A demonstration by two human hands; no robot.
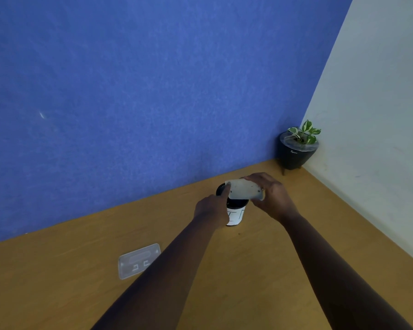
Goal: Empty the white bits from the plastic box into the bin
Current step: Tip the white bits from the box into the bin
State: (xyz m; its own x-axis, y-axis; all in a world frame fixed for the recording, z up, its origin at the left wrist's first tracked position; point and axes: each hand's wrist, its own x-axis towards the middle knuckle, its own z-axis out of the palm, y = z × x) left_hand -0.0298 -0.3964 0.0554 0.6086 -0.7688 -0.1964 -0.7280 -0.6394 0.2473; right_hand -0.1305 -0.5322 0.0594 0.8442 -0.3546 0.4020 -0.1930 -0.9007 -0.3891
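From the head camera I see both of my operator's arms reaching forward over the wooden desk (284, 253). The right hand (273, 196) is curled around the far and right end of the plastic box (244, 189), thumb under its near edge and fingers over the top, so it has a firm hold. The box is tipped over, its pale bottom facing me, and it sits directly above the mouth of the bin (235, 210), close to or touching the rim; I cannot tell which. The left hand (212, 208) is loosely closed, its fingertips at the left end of the box and its knuckles against the left side of the bin; whether it grips the box, the bin or only steadies them I cannot tell. The bin is a small white cup-like container with a black rim, standing just below and between the two hands. I cannot make out any white bits.

Nearer to me than the left hand, well left of that forearm, a clear lid (138, 260) lies flat on the desk. Beyond the right hand, in the corner where the blue wall (153, 91) meets the pale wall (379, 115), stands a potted plant (297, 148).
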